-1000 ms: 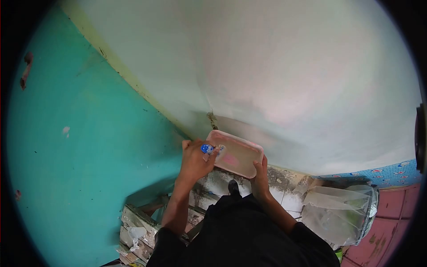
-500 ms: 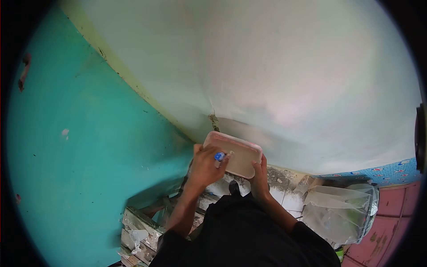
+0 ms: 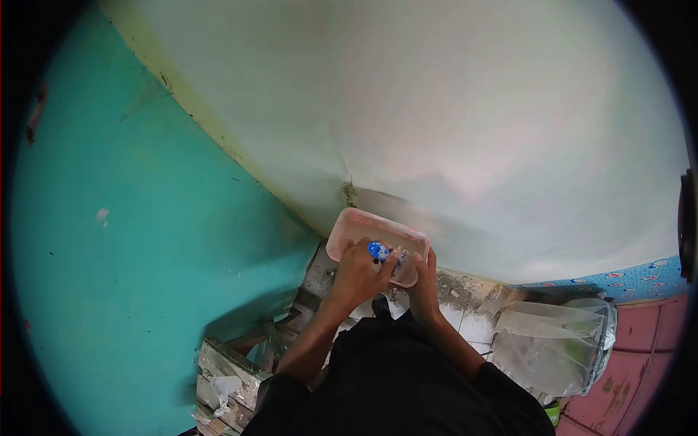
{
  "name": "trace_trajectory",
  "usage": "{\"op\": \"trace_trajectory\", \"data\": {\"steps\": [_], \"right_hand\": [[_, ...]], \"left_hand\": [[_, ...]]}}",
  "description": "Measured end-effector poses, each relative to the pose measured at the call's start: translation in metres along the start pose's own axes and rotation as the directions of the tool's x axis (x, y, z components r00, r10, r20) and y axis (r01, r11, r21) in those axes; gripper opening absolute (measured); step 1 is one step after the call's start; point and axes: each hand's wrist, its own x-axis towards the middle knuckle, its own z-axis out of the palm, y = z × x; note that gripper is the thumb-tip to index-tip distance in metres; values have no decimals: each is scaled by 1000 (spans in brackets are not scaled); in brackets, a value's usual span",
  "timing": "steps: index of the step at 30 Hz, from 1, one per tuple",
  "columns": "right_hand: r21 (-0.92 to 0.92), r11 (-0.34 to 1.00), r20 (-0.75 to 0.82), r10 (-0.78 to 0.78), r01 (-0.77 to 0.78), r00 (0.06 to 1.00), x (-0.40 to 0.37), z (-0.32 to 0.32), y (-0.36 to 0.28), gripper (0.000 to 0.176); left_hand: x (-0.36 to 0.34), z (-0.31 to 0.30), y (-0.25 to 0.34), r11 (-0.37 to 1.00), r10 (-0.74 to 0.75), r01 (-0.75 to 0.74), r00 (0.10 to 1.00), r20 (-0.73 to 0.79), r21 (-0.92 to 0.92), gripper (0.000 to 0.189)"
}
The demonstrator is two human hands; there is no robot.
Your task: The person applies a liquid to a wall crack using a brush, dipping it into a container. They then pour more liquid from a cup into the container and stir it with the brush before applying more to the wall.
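Note:
A shallow pinkish tub (image 3: 340,227) with rounded corners is held up in front of my body, tilted a little. My right hand (image 3: 424,282) grips its right end, thumb over the rim and fingers underneath. Over the tub, my left hand (image 3: 356,275) is closed around a small blue-and-white tool (image 3: 377,250). Its rounded blue end sticks up out of the fist. A pale end shows near the tub's right side, too small to make out. The tub's inside looks greyish, and my left hand covers part of it.
A pale wall (image 3: 436,109) rises ahead, and a turquoise wall (image 3: 145,218) stands at left. Worn wooden slats (image 3: 229,385) are low on the left. At right are a clear plastic-covered bin-like thing (image 3: 549,345) and pink panels (image 3: 632,363).
My left hand and the blue-and-white tool have moved right across the tub, toward my right hand. The tub has shifted slightly; my right hand keeps its grip.

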Motion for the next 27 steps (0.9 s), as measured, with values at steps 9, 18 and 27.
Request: {"op": "trace_trajectory", "data": {"steps": [9, 18, 27], "right_hand": [[-68, 998, -33, -3, 1, 999, -2, -1, 3, 60], [-42, 999, -13, 8, -8, 1000, -6, 13, 3, 60], [-38, 999, -3, -1, 1, 1000, -5, 5, 18, 65]], "left_hand": [[5, -50, -30, 947, 45, -12, 994, -95, 321, 10], [0, -67, -32, 906, 102, -68, 993, -59, 418, 8], [-10, -27, -5, 970, 104, -69, 984, -142, 234, 11]]}}
